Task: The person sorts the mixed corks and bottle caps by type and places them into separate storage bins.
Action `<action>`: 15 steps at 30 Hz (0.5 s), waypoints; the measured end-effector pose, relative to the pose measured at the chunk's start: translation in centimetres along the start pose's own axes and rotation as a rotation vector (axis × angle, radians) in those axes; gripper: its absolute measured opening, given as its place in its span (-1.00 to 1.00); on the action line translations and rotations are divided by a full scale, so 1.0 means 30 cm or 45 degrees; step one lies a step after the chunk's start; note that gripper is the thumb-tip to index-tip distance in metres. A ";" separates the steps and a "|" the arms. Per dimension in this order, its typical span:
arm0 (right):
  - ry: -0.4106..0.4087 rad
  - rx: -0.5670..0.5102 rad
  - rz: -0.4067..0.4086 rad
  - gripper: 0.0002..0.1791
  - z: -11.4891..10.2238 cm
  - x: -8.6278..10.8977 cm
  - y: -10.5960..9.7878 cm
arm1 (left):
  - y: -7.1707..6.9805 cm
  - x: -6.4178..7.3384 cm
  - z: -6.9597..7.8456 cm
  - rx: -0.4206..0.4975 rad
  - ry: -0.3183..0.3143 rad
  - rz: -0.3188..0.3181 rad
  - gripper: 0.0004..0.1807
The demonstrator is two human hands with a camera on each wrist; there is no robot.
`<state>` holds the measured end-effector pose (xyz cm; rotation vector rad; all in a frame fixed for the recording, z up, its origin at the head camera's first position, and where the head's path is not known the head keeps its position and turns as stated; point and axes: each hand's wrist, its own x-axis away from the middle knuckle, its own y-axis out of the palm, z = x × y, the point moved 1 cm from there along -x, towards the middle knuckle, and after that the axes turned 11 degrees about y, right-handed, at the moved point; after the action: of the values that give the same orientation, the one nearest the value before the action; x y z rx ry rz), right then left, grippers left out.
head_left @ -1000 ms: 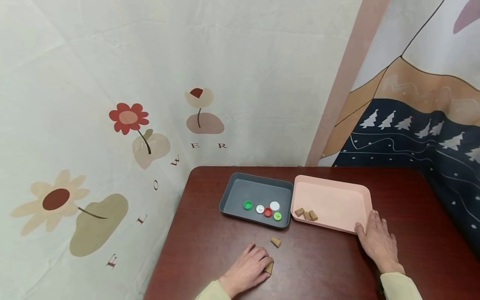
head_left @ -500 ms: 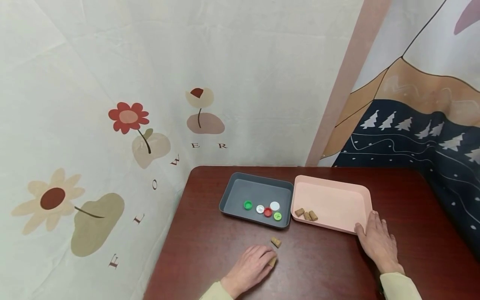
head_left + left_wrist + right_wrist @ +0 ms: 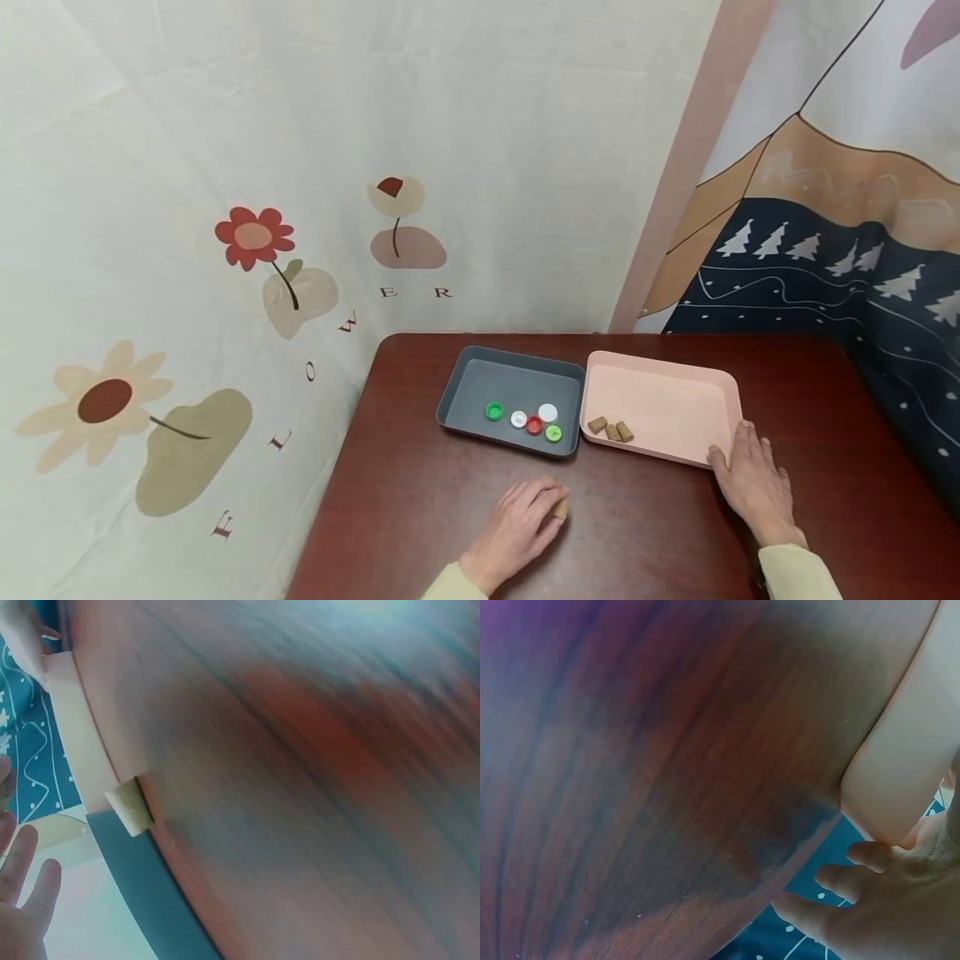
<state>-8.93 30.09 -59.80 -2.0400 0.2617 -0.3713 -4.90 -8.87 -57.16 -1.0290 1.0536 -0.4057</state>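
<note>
My left hand grips a cork low over the table in front of the grey tray. Just beyond its fingertips lies a second cork, plain in the left wrist view but mostly covered by the fingers in the head view. My right hand rests with extended fingers on the near right corner of the pink tray; the right wrist view shows those fingers against the tray's corner. Several short corks lie in the pink tray's near left corner.
Left of the pink tray, edges nearly meeting, stands the grey tray. It holds several bottle caps: green, white, red and light green. A printed curtain hangs behind the brown table.
My left hand has slid forward and right with the cork in it, up to the loose cork on the table. My right hand has stayed at the pink tray's corner.
</note>
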 end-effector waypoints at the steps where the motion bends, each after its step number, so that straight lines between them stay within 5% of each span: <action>1: -0.001 -0.002 0.000 -0.09 0.001 0.000 0.000 | 0.004 -0.005 0.003 0.009 -0.007 0.014 -0.54; 15: 0.009 -0.007 -0.033 -0.08 -0.003 0.001 -0.006 | 0.049 -0.124 0.026 0.172 -0.012 0.321 -0.45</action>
<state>-8.93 30.10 -59.59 -2.0494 0.2407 -0.3939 -6.26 -5.09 -56.39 -0.7660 1.1165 -0.2627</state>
